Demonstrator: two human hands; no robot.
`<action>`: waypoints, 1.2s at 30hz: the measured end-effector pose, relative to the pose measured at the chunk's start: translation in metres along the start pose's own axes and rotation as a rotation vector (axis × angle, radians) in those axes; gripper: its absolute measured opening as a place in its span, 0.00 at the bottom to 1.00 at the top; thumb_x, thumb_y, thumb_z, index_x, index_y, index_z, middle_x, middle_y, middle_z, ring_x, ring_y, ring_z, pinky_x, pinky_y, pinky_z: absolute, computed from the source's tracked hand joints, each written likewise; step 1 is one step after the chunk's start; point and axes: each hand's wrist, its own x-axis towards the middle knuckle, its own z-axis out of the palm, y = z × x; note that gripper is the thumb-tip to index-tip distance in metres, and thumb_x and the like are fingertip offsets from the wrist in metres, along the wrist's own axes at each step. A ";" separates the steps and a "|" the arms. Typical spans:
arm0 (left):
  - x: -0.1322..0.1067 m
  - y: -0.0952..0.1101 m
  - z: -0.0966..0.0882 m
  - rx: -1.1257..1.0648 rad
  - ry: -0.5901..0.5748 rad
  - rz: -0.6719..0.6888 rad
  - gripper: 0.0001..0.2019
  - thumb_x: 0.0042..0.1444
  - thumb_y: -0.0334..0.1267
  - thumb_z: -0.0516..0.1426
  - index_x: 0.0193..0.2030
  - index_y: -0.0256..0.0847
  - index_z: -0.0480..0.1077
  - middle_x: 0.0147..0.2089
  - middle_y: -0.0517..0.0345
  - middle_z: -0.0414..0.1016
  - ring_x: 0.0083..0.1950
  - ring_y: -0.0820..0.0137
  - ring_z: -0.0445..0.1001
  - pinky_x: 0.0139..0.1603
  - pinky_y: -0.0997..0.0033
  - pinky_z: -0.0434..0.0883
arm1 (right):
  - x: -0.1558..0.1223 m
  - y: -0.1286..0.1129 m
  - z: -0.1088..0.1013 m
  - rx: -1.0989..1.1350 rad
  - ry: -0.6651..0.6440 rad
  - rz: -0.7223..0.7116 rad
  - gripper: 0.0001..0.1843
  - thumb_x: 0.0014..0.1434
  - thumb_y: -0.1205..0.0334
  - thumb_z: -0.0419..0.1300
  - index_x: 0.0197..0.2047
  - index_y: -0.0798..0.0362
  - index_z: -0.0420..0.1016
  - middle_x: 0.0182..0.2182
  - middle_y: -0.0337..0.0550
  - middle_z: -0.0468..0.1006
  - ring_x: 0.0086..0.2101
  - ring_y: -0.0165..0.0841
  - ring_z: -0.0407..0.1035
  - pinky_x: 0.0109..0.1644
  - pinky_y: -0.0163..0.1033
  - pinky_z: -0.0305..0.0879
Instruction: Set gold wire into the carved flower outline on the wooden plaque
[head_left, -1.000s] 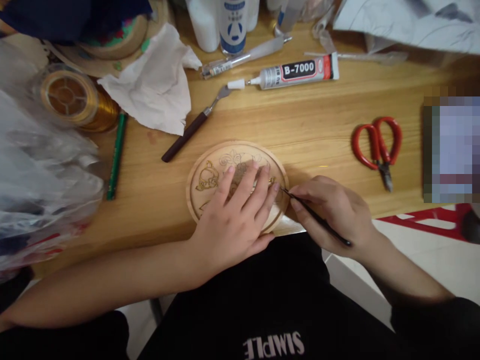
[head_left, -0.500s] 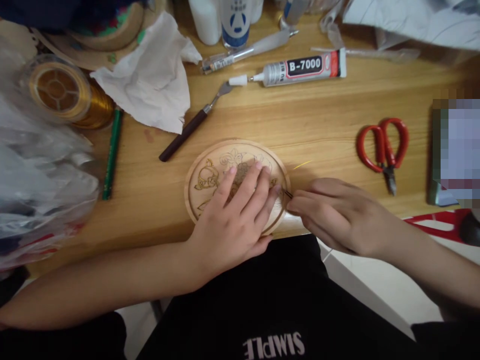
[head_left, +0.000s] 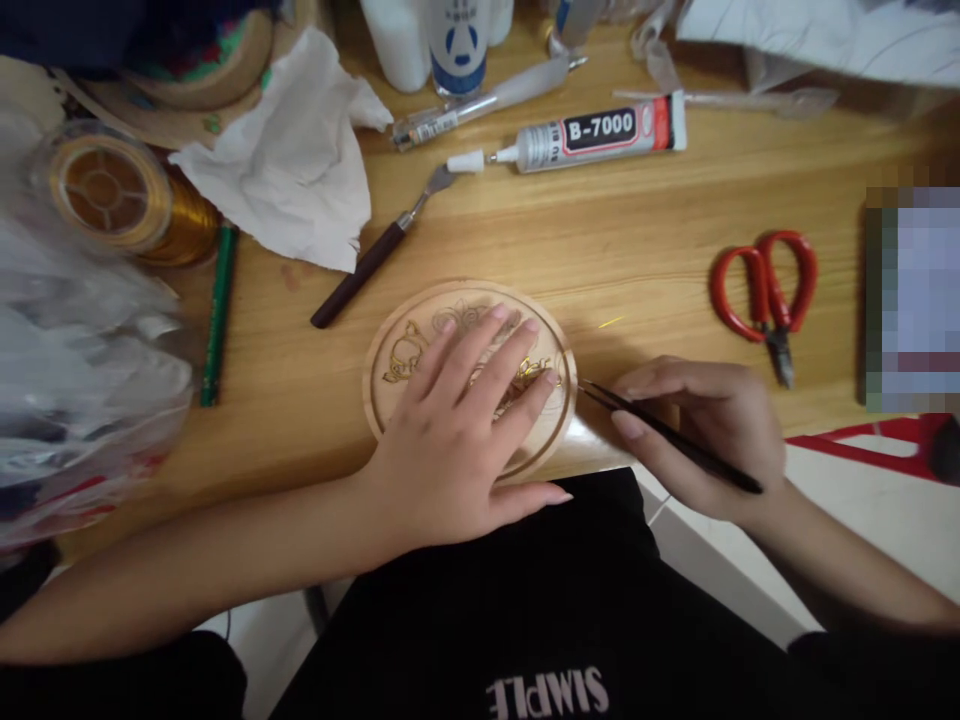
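Observation:
My left hand [head_left: 457,430] lies with fingers spread over a round wooden plaque [head_left: 371,395], covering much of its face. Around the fingers show drawn pattern lines and gold wire outlines [head_left: 405,352] of flowers and leaves. Just right of the plaque, my right hand [head_left: 705,425] holds black tweezers [head_left: 667,432] between thumb and fingers. Their tips point left at the plaque's right rim, slightly parted, with nothing visible between them. A short bit of gold wire [head_left: 611,322] rests on the table above the tweezers.
Red-handled cutters [head_left: 772,290] lie at the right. Behind the plaque are a B-7000 glue tube [head_left: 600,135], a palette knife [head_left: 367,265], a pen [head_left: 480,105] and crumpled tissue [head_left: 300,165]. A gold wire spool [head_left: 112,195], green pencil [head_left: 219,315] and plastic bags [head_left: 90,380] occupy the left.
My right hand has turned and moved slightly right, exposing the tweezers' length. My left hand's fingers and thumb have spread wider on the plaque.

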 end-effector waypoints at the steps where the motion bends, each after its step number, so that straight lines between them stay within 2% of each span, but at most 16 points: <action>1: 0.001 -0.001 -0.001 -0.052 0.001 -0.014 0.33 0.58 0.60 0.55 0.60 0.36 0.67 0.69 0.36 0.57 0.72 0.44 0.51 0.69 0.37 0.52 | -0.004 0.001 0.002 0.022 0.007 0.020 0.09 0.56 0.68 0.63 0.40 0.48 0.70 0.30 0.38 0.78 0.28 0.30 0.74 0.28 0.36 0.71; 5: 0.006 -0.004 -0.007 -0.198 -0.019 -0.065 0.26 0.61 0.54 0.54 0.58 0.36 0.69 0.70 0.36 0.52 0.73 0.46 0.46 0.70 0.38 0.50 | -0.014 0.005 0.007 0.068 0.019 0.016 0.12 0.57 0.68 0.62 0.44 0.48 0.69 0.31 0.38 0.77 0.30 0.30 0.74 0.30 0.36 0.72; 10: 0.013 -0.007 -0.012 -0.243 -0.032 -0.079 0.21 0.63 0.48 0.53 0.55 0.36 0.72 0.69 0.37 0.53 0.73 0.49 0.48 0.71 0.41 0.50 | -0.016 0.008 0.011 0.111 0.097 -0.044 0.17 0.57 0.70 0.62 0.48 0.47 0.66 0.33 0.37 0.77 0.31 0.30 0.75 0.33 0.36 0.73; 14: 0.016 -0.009 -0.014 -0.179 0.044 -0.047 0.18 0.62 0.44 0.54 0.53 0.36 0.71 0.67 0.37 0.58 0.70 0.52 0.55 0.69 0.44 0.56 | -0.017 0.010 0.013 0.160 0.114 -0.062 0.20 0.56 0.73 0.62 0.50 0.48 0.65 0.35 0.38 0.76 0.34 0.30 0.74 0.35 0.35 0.73; 19: 0.016 -0.001 -0.013 -0.036 0.153 -0.041 0.18 0.63 0.45 0.52 0.53 0.37 0.70 0.62 0.41 0.65 0.67 0.52 0.62 0.67 0.46 0.60 | -0.018 0.009 0.014 0.216 0.100 -0.049 0.20 0.57 0.74 0.61 0.50 0.48 0.64 0.34 0.37 0.75 0.33 0.29 0.73 0.34 0.34 0.71; 22: 0.013 0.009 -0.006 0.106 0.164 0.015 0.23 0.61 0.49 0.54 0.54 0.30 0.70 0.59 0.35 0.68 0.64 0.46 0.64 0.63 0.42 0.62 | -0.018 0.009 0.015 0.230 0.106 -0.037 0.19 0.57 0.74 0.61 0.49 0.48 0.65 0.34 0.36 0.74 0.33 0.28 0.72 0.34 0.34 0.69; 25: 0.009 0.015 0.003 0.218 0.142 0.045 0.29 0.60 0.53 0.56 0.56 0.27 0.68 0.59 0.32 0.69 0.63 0.45 0.65 0.62 0.43 0.63 | -0.018 0.010 0.015 0.265 0.133 -0.017 0.18 0.57 0.74 0.60 0.49 0.48 0.65 0.34 0.36 0.73 0.34 0.28 0.71 0.35 0.34 0.68; 30: 0.005 0.016 0.007 0.254 0.146 0.026 0.27 0.58 0.47 0.59 0.57 0.27 0.68 0.59 0.35 0.70 0.63 0.46 0.65 0.63 0.45 0.61 | -0.017 0.011 0.016 0.307 0.158 0.001 0.18 0.58 0.74 0.60 0.49 0.48 0.65 0.34 0.36 0.72 0.34 0.28 0.70 0.35 0.34 0.68; 36: -0.001 0.015 0.007 0.237 0.180 0.058 0.24 0.55 0.41 0.58 0.55 0.28 0.70 0.58 0.39 0.72 0.62 0.48 0.66 0.65 0.47 0.58 | -0.017 0.010 0.017 0.304 0.168 0.003 0.18 0.58 0.74 0.61 0.49 0.48 0.65 0.35 0.36 0.73 0.35 0.28 0.70 0.36 0.34 0.68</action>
